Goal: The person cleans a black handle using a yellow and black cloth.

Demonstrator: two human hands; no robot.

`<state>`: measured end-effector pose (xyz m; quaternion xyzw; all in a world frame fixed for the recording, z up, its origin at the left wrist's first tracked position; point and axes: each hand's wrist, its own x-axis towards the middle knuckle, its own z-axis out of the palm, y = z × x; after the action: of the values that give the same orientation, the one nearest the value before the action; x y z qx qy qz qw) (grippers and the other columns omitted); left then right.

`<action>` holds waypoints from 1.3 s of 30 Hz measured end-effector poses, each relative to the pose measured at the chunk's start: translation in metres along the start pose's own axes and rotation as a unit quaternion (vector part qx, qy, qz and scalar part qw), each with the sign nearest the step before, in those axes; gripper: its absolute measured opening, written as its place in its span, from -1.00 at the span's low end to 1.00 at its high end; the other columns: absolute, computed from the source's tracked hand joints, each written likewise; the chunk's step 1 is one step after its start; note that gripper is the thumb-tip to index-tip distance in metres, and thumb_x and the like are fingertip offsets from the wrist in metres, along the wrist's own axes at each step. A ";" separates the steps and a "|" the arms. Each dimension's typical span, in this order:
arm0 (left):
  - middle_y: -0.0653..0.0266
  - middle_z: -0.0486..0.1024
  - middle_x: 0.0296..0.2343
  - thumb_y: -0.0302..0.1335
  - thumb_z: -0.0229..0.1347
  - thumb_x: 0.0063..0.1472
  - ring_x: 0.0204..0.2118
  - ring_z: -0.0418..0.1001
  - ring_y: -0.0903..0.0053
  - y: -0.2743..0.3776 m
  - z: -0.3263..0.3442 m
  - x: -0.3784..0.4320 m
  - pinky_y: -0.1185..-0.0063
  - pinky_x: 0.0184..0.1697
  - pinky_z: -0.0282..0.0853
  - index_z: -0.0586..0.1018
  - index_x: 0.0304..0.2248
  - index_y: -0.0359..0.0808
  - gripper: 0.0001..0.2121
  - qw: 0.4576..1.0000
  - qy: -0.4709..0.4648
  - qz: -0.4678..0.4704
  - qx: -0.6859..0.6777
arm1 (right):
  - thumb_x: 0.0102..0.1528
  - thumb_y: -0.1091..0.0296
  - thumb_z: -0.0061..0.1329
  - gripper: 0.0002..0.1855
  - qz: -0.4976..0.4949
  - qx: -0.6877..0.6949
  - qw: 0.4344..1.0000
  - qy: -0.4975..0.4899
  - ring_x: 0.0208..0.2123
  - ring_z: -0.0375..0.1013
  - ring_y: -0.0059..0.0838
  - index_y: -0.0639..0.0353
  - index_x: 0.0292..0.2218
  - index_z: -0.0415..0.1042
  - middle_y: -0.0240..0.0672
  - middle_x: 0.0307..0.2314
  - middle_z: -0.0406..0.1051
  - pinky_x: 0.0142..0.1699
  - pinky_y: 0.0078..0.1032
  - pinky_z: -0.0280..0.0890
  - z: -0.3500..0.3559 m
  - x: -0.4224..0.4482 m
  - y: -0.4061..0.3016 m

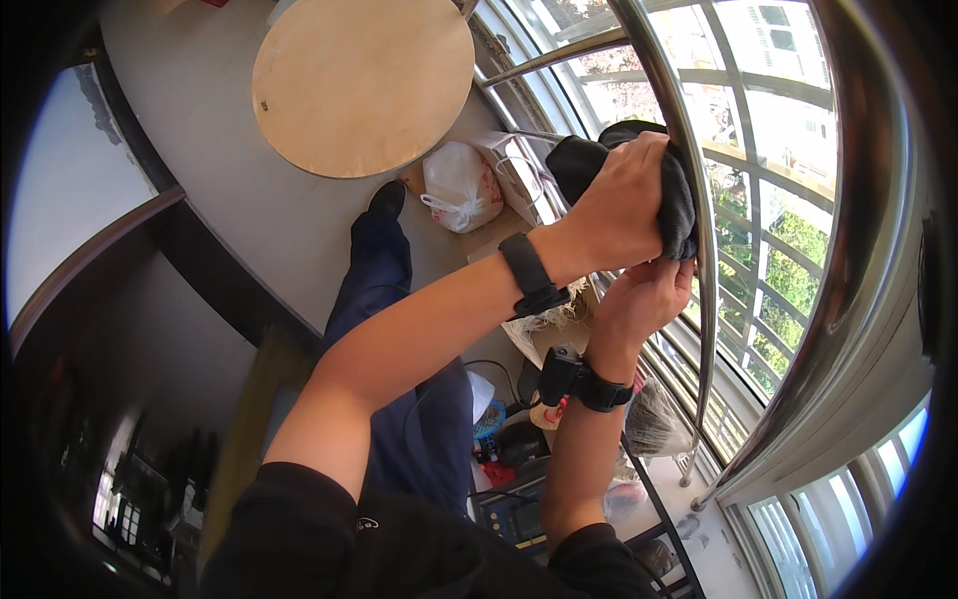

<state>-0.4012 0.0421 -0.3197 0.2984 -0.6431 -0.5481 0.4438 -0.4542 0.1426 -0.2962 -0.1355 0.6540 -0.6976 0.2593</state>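
A black cloth [677,213] is bunched against a curved, shiny metal rail [705,299] by the window. My left hand [617,206] grips the cloth from above, and part of it sticks out beyond the knuckles. Just below, my right hand [647,299] has its fingertips pinched at the cloth's lower edge beside the rail. What the fingertips do behind the cloth is partly hidden. Both wrists wear black straps.
A round wooden tabletop [363,86] stands ahead on the left. Near my foot lies a tied white plastic bag [460,187], beside an open cardboard box [516,176]. Metal bars line the window. Below my arms are a cable, a blue device [513,517] and assorted bagged items.
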 end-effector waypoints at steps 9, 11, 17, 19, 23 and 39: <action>0.02 0.53 -0.55 -0.34 0.23 -0.07 -0.39 0.53 0.04 -0.040 0.007 0.028 0.29 -0.33 0.44 0.56 -0.45 -0.27 -0.79 1.000 -0.005 -0.019 -0.005 | 0.27 0.34 -0.26 -0.70 0.063 0.030 0.992 -0.103 -0.02 0.41 -0.41 0.27 -0.06 0.37 -0.27 -0.10 0.43 0.07 -0.39 0.27 0.012 0.050 0.029; 0.02 0.55 -0.51 -0.33 0.23 -0.06 -0.37 0.53 0.03 -0.056 0.004 0.029 0.29 -0.29 0.45 0.55 -0.34 -0.25 -0.73 0.998 -0.053 -0.044 -0.003 | 0.26 0.32 -0.26 -0.71 0.095 0.021 0.993 -0.065 -0.05 0.43 -0.41 0.27 -0.08 0.38 -0.27 -0.13 0.44 0.05 -0.39 0.30 0.023 0.057 0.037; 0.03 0.54 -0.53 -0.36 0.18 0.00 -0.39 0.52 0.01 -0.101 0.012 0.013 0.26 -0.31 0.43 0.47 -0.34 -0.26 -0.77 0.998 -0.034 -0.049 0.024 | 0.24 0.34 -0.22 -0.74 0.113 -0.018 0.993 -0.011 -0.10 0.45 -0.39 0.27 -0.13 0.38 -0.24 -0.18 0.44 -0.03 -0.43 0.36 0.024 0.067 0.073; 0.02 0.54 -0.53 -0.36 0.15 0.04 -0.38 0.52 0.01 -0.114 0.010 0.010 0.25 -0.31 0.42 0.45 -0.39 -0.26 -0.81 0.997 -0.045 -0.061 0.028 | 0.22 0.34 -0.17 -0.77 0.121 -0.035 0.992 0.000 -0.15 0.46 -0.40 0.29 -0.17 0.38 -0.23 -0.21 0.43 -0.08 -0.43 0.37 0.025 0.074 0.087; 0.02 0.55 -0.51 -0.38 0.14 0.06 -0.36 0.53 0.03 -0.152 0.009 -0.001 0.26 -0.28 0.43 0.46 -0.40 -0.26 -0.84 0.996 -0.027 -0.072 0.042 | 0.19 0.36 -0.17 -0.75 0.124 -0.053 0.989 -0.054 -0.21 0.47 -0.41 0.32 -0.16 0.38 -0.24 -0.22 0.43 -0.12 -0.42 0.39 0.018 0.090 0.127; -0.07 0.55 -0.28 -0.39 0.09 0.11 -0.10 0.46 -0.03 -0.301 -0.007 -0.039 0.25 -0.05 0.37 0.49 -0.28 -0.29 -0.80 0.948 -0.124 -0.286 0.067 | 0.32 0.27 -0.25 -0.63 0.327 -0.072 0.937 -0.097 0.02 0.41 -0.28 0.30 0.05 0.27 -0.13 -0.02 0.35 0.09 -0.32 0.36 0.003 0.134 0.300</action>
<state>-0.4094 0.0070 -0.6209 0.4287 -0.6159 -0.6402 0.1643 -0.5081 0.0655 -0.6112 0.0005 0.6823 -0.5091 0.5246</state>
